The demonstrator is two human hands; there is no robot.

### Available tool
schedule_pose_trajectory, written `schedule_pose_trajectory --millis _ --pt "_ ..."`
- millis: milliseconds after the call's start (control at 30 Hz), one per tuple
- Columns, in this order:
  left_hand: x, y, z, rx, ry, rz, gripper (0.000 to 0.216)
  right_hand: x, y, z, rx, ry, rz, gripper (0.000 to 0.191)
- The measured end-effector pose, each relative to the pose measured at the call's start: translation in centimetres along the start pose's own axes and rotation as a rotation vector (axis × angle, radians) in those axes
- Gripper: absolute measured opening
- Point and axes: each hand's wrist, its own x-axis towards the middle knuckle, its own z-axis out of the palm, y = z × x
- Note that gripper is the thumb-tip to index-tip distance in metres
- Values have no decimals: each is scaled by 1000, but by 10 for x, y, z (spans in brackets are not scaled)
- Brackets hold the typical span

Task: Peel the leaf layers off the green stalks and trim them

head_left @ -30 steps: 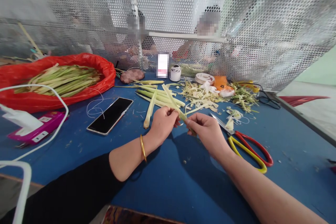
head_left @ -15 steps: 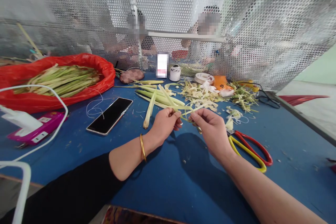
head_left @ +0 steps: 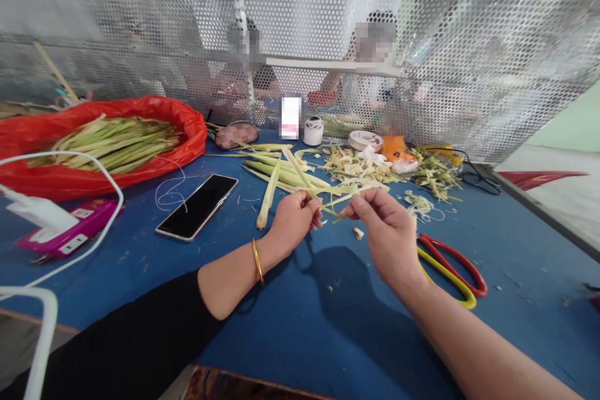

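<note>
Pale green leaf strips (head_left: 300, 170) cross one another between my hands, above the blue table. My left hand (head_left: 296, 219), with a gold bangle at the wrist, pinches them between thumb and fingers. A little to the right, my right hand (head_left: 387, 222) grips the other ends between thumb and forefinger. Just beyond my hands lies a small pile of long green leaves (head_left: 267, 169), and a single whitish-green leaf (head_left: 269, 197) rests left of my left hand. Scissors (head_left: 452, 269) with one red and one yellow handle lie beside my right wrist, their blades hidden behind it.
A red plastic bag (head_left: 187, 131) full of leaf strips stands at the left. Nearer are a black phone (head_left: 197, 207), a purple power strip (head_left: 89, 225) and a white cable. Leaf scraps (head_left: 351, 165), a tape roll (head_left: 365, 140) and a thread spool (head_left: 313, 131) lie before the perforated metal screen (head_left: 323, 12).
My right hand has moved slightly to the right, widening the gap between my hands. The strips stay in both hands, and my left hand has barely moved.
</note>
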Motion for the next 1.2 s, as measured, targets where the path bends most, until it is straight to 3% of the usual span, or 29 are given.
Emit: schedule_pose_trajectory --millis 233,333,467,567,667,900,1133,1200 --pt "2 2 -1 -54 44 -89 17 3 -9 -6 57 30 -20 18" --pt "-2 4 -1 -83 -22 -83 19 7 -4 -7 -25 23 28 20" --pt "-10 8 0 -122 -129 -64 21 8 7 -2 -175 -167 201 23" --pt "-12 10 0 -151 -101 -83 22 6 12 5 -113 -346 398 19" --pt "-11 9 -2 -149 -50 -81 24 4 12 7 -31 -405 501 15" --pt "-13 16 -6 -131 -13 -76 23 17 10 -5 -151 -245 212 24" --pt "-10 33 -20 -89 -60 -77 13 19 -5 -12 -348 -204 57 22" --pt "-6 38 -33 -79 62 -31 17 22 -9 -21 -472 -112 -39 16"
